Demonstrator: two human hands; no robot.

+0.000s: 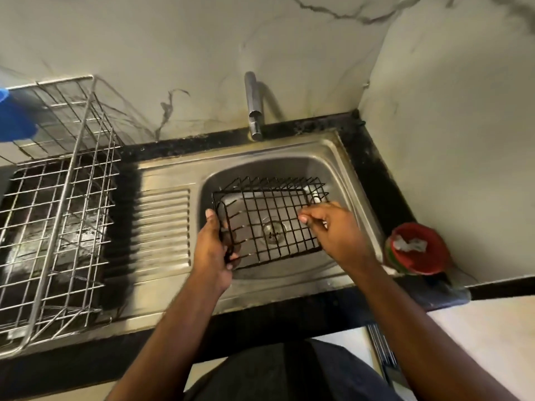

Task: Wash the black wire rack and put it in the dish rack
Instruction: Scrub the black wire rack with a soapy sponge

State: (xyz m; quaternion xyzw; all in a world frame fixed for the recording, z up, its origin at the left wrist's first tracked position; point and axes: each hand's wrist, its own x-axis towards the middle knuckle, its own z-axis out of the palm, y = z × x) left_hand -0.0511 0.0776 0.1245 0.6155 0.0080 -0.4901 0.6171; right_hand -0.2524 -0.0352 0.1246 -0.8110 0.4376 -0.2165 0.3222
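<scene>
The black wire rack [269, 218] is a square grid with raised prongs, held over the steel sink basin [341, 180]. My left hand [215, 247] grips its left edge, fingers curled round the wires. My right hand [333, 227] lies over the rack's right side with its fingers curled onto the grid wires. The silver dish rack [58, 215] stands on the counter at the left, apart from both hands. The tap [254, 108] stands at the back of the sink, and no water shows at its spout.
A ribbed drainboard [165, 227] separates the sink from the dish rack. A red container [417, 247] with a scrap inside sits on the black counter at the right. A blue object [14, 117] shows at the left edge. Marble walls close the back and right.
</scene>
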